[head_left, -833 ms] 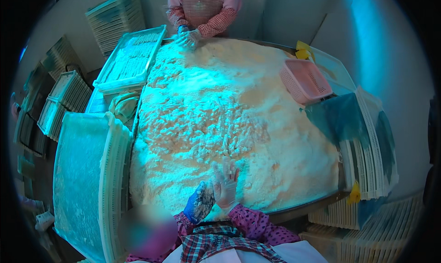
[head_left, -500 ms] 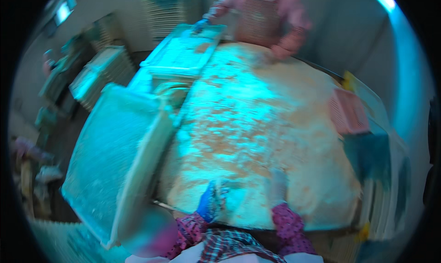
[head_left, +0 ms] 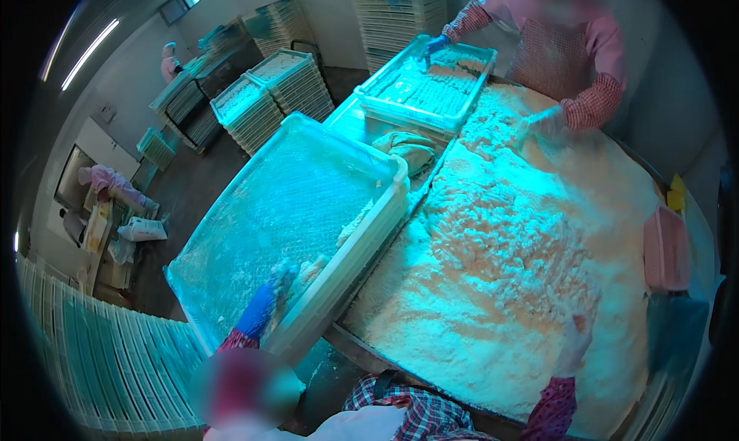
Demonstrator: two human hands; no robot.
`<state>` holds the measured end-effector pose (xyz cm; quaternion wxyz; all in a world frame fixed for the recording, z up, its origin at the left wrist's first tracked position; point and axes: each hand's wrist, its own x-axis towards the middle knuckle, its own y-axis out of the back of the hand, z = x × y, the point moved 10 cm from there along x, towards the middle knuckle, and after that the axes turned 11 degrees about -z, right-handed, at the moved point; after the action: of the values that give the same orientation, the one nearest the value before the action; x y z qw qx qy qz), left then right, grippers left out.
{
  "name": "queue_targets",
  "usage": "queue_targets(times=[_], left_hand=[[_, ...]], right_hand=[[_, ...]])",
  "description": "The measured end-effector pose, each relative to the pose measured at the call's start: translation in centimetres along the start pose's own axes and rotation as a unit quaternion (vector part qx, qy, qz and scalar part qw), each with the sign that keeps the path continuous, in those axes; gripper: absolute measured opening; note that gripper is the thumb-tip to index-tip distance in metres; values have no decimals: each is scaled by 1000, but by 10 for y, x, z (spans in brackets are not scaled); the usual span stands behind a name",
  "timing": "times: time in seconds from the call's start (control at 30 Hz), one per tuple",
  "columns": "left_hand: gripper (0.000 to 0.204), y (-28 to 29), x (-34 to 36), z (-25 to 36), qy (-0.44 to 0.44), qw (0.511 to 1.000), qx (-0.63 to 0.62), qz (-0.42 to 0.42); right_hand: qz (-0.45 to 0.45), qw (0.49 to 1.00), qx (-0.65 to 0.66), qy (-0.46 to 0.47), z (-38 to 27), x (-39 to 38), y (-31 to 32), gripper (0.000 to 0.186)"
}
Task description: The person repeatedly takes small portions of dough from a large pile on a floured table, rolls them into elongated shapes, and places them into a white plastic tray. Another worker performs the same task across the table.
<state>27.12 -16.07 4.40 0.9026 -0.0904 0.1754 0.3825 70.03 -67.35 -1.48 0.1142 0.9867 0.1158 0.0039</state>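
Observation:
My left hand [head_left: 262, 308], in a powder-coated blue glove, reaches into a large pale tray [head_left: 385, 167] at the left. Its whitened fingertips blend into a pale floury lump [head_left: 310, 273] by the tray's near side wall, so I cannot tell whether they grip it. Another floury strip [head_left: 356, 224] lies farther along that wall. My right hand [head_left: 573, 345], in a whitish glove, is low over the heap of white powder and crumbly bits [head_left: 493, 264] on the table. Its fingers look curled in, with a small pinkish patch at their tips; what they hold is unclear.
Across the table a co-worker's blue-gloved hand [head_left: 437, 44] is at a tray of floury rows [head_left: 423, 83]. A cloth bundle [head_left: 404, 150] lies between the trays. A pink basket [head_left: 667, 248] stands at right. Stacked trays [head_left: 292, 87] stand behind; more racks [head_left: 108, 348] are at lower left.
My view has swung left. My left hand has moved from the powdered table into the tray; my right hand has gone farther right over the powder. The co-worker's hands remain at the far side.

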Motion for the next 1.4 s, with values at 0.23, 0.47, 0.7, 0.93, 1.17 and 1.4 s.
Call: queue_targets(times=[0.23,0.47,0.7,0.93,1.17,1.4], left_hand=[[42,-31,-19,45,-169,948,265,54],[73,-280,-12,-44,-265,806,436,-299],[56,-431,6,-153,-305,718,507,-366],[45,-443,-35,-170,272,766,-401,-423],[56,-437,-43,-168,198,810,-383,-398],[50,-379,-9,-160,158,870,-304,-355]], right_hand=[[-277,880,-324,209,-81,-51,-80,17],[-122,901,-397,128,-7,-40,-5,43],[-328,782,-484,215,7,-113,-59,46],[-130,936,-277,176,-26,-95,-50,46],[-151,930,-235,237,-66,-110,-117,59],[-65,951,-248,174,-52,-20,-77,44]])
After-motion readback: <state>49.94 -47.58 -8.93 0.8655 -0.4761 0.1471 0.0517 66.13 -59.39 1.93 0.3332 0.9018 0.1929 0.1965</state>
